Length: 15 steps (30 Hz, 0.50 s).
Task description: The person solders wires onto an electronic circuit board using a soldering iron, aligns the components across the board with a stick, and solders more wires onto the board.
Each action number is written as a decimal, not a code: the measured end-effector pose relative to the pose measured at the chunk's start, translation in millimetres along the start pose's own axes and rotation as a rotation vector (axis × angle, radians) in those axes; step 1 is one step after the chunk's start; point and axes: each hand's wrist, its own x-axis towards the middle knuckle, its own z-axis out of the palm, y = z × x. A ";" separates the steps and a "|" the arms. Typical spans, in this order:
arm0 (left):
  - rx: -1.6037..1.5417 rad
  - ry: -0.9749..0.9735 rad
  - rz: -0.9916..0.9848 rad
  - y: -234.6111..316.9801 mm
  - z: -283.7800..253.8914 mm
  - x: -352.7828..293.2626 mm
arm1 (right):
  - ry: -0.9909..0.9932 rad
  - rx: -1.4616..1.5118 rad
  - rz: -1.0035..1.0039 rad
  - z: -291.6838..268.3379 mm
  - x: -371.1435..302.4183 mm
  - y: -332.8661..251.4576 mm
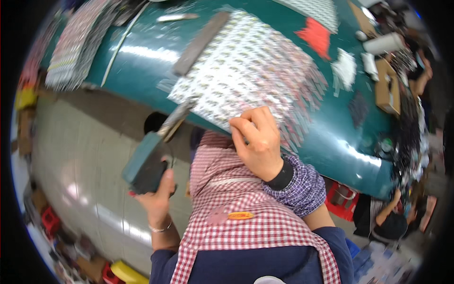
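Observation:
My left hand [157, 194] grips a teal-bodied cutting tool [145, 163] whose metal blade reaches up to the near edge of a stack of patterned fabric pieces [241, 71]. That stack lies on the green table [331, 132]. My right hand [257, 142] presses down on the near edge of the stack, fingers curled on the cloth. A long grey bar [199, 43] lies across the stack's far left side. I wear a red checked apron and a purple checked sleeve cover.
Another pile of patterned fabric [75, 42] sits at the table's far left. Red [316, 37] and white scraps [345, 70], a white roll [384, 43] and cardboard boxes [388, 85] crowd the far right. Another person [392, 222] sits low at right. Grey floor lies at left.

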 end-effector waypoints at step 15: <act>0.013 0.036 0.186 14.6 1.7 34.6 | 0.487 -0.602 0.335 -193.8 -53.4 207.8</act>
